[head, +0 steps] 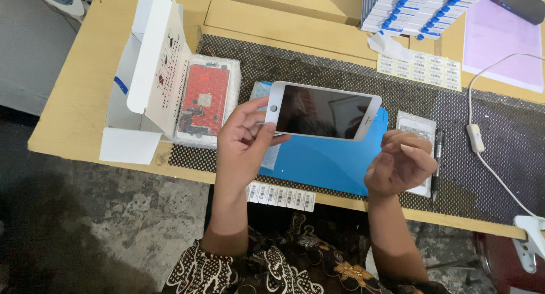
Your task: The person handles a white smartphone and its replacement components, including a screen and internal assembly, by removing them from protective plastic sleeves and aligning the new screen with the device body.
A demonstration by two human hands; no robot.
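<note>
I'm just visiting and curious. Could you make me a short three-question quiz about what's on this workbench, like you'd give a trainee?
1. True or false: the left hand holds the white-framed phone screen panel with dark glass by its end.
2. What lies directly beneath the panel? A) the blue rectangular mat B) the pale purple paper sheet C) the open white cardboard box
3. What does the right hand hold?

Key:
1. True.
2. A.
3. Nothing visible; its fingers are curled, close to the panel's other end and seemingly not gripping it.
</note>
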